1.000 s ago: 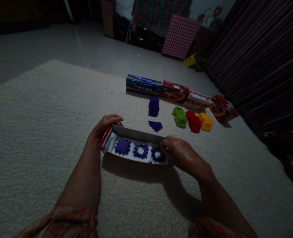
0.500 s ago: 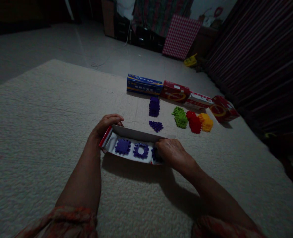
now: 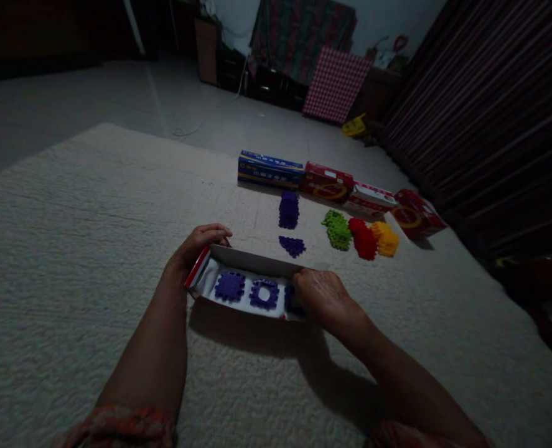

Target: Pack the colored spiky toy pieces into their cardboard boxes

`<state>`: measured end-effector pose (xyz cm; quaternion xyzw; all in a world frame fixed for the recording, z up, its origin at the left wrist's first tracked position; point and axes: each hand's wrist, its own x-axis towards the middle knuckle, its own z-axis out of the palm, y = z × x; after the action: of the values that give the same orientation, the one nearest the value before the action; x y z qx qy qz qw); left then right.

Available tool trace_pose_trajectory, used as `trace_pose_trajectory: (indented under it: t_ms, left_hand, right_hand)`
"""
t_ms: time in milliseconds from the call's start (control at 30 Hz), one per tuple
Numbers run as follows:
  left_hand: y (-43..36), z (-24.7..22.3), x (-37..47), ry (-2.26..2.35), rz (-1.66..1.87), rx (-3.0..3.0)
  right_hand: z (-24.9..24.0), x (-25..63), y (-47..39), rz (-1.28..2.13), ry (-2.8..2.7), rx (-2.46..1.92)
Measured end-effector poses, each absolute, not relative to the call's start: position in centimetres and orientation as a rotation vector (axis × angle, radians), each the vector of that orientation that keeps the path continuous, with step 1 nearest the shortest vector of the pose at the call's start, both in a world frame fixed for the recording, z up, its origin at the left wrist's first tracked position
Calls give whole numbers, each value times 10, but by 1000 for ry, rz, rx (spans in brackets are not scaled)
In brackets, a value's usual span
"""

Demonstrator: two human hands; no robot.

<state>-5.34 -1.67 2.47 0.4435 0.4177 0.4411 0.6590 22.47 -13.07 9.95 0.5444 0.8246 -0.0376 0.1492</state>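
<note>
An open, shallow cardboard box (image 3: 252,255) with a white lining lies in front of me. Inside it, in a row, are a solid purple interlocking block (image 3: 229,286), another purple block with a round hole (image 3: 263,294) and a third purple block (image 3: 293,301), partly covered by my right hand. My left hand (image 3: 205,241) grips the box's left end, fingers behind the far wall. At the right end, my right hand (image 3: 321,291) reaches in with bent fingers closed at the third block; the fingertips are hidden.
Beyond the box lie a purple stack (image 3: 289,210), a triangular purple group (image 3: 293,246), and green (image 3: 336,230), red (image 3: 363,239) and yellow blocks (image 3: 384,239). Behind them stand a blue box (image 3: 270,171), two red boxes (image 3: 327,182) and a white-and-red box (image 3: 371,198) on the pale mat (image 3: 117,186).
The view has tilted up slightly, so everything sits a little lower. Both hands stay at the same ends of the box, and the blocks inside keep their places.
</note>
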Motion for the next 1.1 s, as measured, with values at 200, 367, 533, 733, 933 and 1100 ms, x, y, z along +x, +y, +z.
trace_pose_trajectory:
  t_ms: [200, 367, 533, 733, 933, 1100]
  left_hand:
    - [-17, 27, -52, 932, 990, 998]
    - [-18, 28, -51, 924, 985, 961]
    - [-19, 30, -49, 924, 998, 943]
    - [-20, 32, -48, 933, 1003, 936]
    - [-19, 29, -49, 933, 987, 918]
    - [-17, 26, -51, 926, 977, 934]
  right_hand:
    - [137, 225, -122, -73, 2409, 1703]
    - [119, 243, -40, 72, 2569, 1934]
    - [62, 258, 30, 124, 2689, 1994]
    - [31, 260, 45, 306, 2755, 2005]
    - [30, 260, 39, 347, 2757, 1957]
    - [32, 262, 36, 327, 2788, 1936]
